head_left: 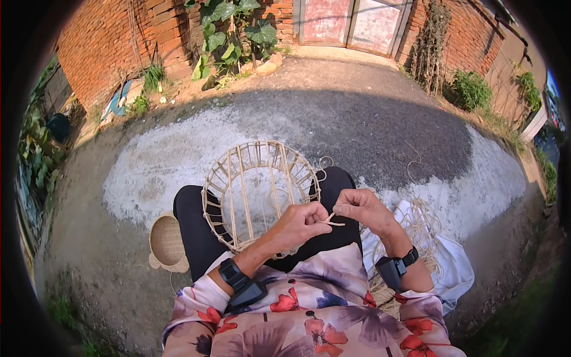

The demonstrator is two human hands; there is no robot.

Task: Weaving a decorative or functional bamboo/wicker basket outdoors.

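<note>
A round, open basket frame (239, 172) rests on my lap between my knees, with pale cords strung across its ring from far rim to near rim. Just right of its near side, my left hand (303, 224) pinches a thin strand of straw-coloured cord (336, 224). Close against it, my right hand (360, 209) also has thumb and forefinger closed on the same cord. Short ends of the strand stick out between the two hands. Both wrists wear black strapped devices.
Right of my leg, a tangle of loose cord (425, 229) lies on a white sack (455, 268). A small woven basket (169, 241) stands on the ground to my left. Farther off are a brick wall (107, 47), leafy plants (229, 38) and a faded metal door (324, 22).
</note>
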